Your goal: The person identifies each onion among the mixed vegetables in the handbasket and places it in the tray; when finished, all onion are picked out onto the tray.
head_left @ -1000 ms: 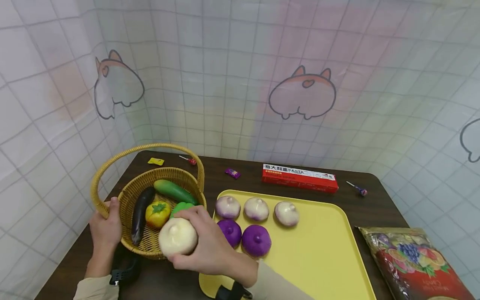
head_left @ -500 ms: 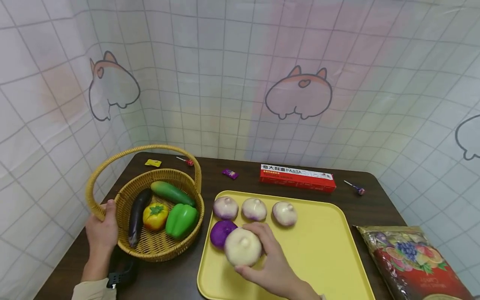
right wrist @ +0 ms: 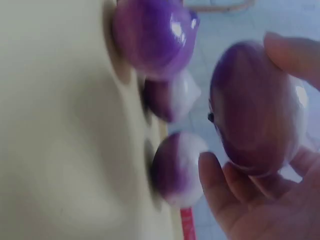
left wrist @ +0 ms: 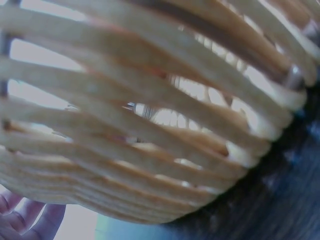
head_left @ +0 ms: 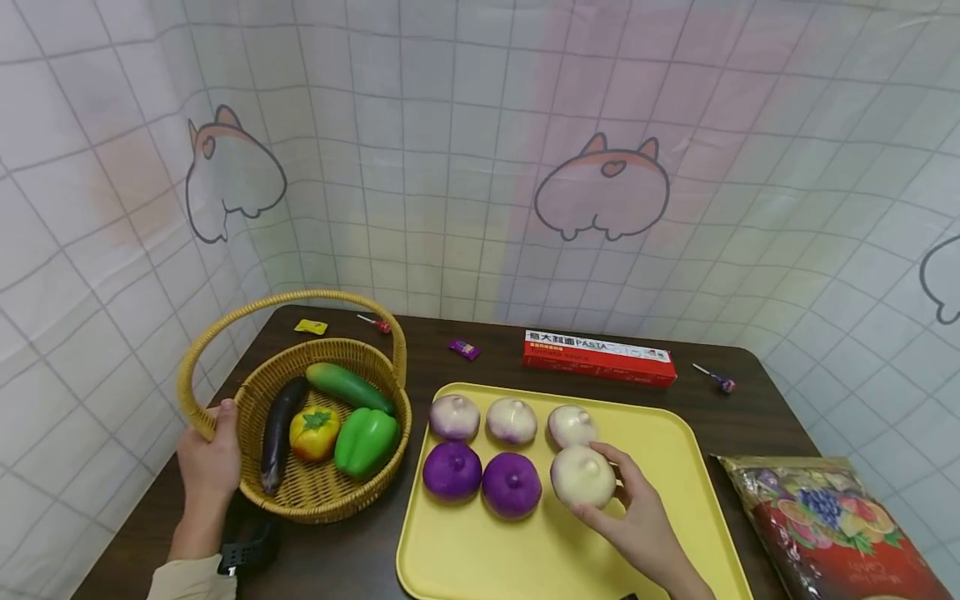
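My right hand (head_left: 637,525) grips a white-and-purple toy onion (head_left: 582,477) with the thumb on one side and the fingers on the other. In the right wrist view a gap separates this onion (right wrist: 257,110) from the yellow tray (right wrist: 55,130). On the tray, three whitish onions (head_left: 512,420) form the far row and two deep purple ones (head_left: 512,485) the near row. My left hand (head_left: 210,458) holds the wicker basket (head_left: 326,508) at the foot of its handle. An eggplant (head_left: 282,429), a cucumber (head_left: 349,387), a yellow-red tomato-like vegetable (head_left: 314,433) and a green bell pepper (head_left: 367,442) lie inside.
Behind the tray lies a red pasta box (head_left: 598,358), with a lollipop (head_left: 715,378) to its right. A purple candy (head_left: 465,349), a yellow candy (head_left: 311,326) and a red lollipop (head_left: 377,323) sit along the back. A candy bag (head_left: 832,525) lies at right.
My right hand has carried the whitish onion from above the basket rightward over the tray, beside the purple onions. The left hand stays on the basket handle.
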The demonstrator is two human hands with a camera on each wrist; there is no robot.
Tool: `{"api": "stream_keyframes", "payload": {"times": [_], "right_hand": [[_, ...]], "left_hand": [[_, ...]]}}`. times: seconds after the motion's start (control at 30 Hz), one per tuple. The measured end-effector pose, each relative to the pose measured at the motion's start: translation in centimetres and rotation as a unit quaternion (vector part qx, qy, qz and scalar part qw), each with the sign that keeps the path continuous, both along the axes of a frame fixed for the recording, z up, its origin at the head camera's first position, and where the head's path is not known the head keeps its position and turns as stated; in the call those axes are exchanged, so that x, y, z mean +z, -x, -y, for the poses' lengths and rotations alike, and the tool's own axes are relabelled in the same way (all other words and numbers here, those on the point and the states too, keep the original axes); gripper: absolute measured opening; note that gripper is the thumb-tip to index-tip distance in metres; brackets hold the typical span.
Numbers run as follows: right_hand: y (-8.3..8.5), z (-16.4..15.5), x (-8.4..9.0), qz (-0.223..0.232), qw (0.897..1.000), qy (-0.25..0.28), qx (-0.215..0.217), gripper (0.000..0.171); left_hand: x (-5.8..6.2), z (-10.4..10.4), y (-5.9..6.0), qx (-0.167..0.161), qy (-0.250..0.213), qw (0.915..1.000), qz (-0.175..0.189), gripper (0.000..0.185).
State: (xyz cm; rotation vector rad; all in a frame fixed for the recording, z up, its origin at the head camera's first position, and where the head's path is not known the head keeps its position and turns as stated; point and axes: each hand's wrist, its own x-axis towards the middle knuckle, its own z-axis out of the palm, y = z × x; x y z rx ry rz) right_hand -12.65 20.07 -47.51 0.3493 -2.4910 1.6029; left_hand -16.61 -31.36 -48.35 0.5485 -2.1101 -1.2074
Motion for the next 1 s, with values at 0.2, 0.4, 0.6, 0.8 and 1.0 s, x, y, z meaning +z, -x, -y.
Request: {"api": "stream_keyframes", "payload": {"times": [0.2, 0.4, 0.6, 0.8, 1.0], "right_hand": [[0.2, -0.9, -1.3, 0.033, 0.999, 0.014, 0.023, 0.07], [1.3, -1.0, -2.3, 0.05, 0.998, 0.015, 0.028, 0.07], [2.3, -0.9, -2.9, 0.085, 0.995, -0.018, 0.039, 0.071], [2.8, -1.1, -3.6, 0.108, 0.993, -0.032, 0.043, 0.072], [3.2, -1.6, -4.3, 0.082, 0.995, -0.017, 0.048, 0.073]], "left_hand": [[0.0, -0.1, 0.2, -0.005, -0.004, 1.0, -0.001, 0.048], [-0.1, 0.5, -0.1, 0.008, -0.018, 0.9998, 0.004, 0.045], [-0.4, 1.3, -0.4, 0.027, -0.014, 0.9995, 0.002, 0.043], [-0.6, 1.2, -0.7, 0.03, -0.01, 0.9995, -0.006, 0.041], [-0.8, 0.5, 0.0, 0.03, -0.016, 0.9994, 0.0, 0.042]]}}
